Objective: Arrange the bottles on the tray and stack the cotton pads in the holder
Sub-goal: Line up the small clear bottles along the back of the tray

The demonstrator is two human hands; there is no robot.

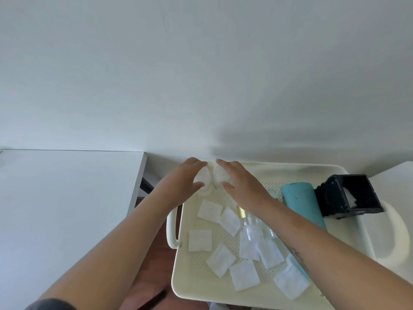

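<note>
I have both hands at the far left corner of the cream perforated plastic tray (pixel 225 294), each on a small clear plastic bottle. My left hand (pixel 183 177) curls around the left clear bottle (pixel 202 177), thumb on the near side and fingers over the far side. My right hand (pixel 240 183) wraps the right clear bottle (pixel 218 174) the same way. The two bottles stand just beside each other, upright as far as I can tell, close to the tray's far rim.

I judge this step to be setting the pair squarely into that corner. To do it well I would press each base flat on the perforated floor, keep the two shoulders level and nearly touching, and let go only once neither rocks.

Another clear bottle (pixel 252 227) lies on its side under my right forearm, near the tray's middle, and a teal cylindrical bottle (pixel 301 202) lies toward the right edge. White square cotton pads (pixel 210 211) are scattered loose over the near half. The black box-shaped holder (pixel 348 198) sits at the right edge, tipped open toward the right with something white inside. I should lift my right arm clear, not drag it across the pads.
</note>
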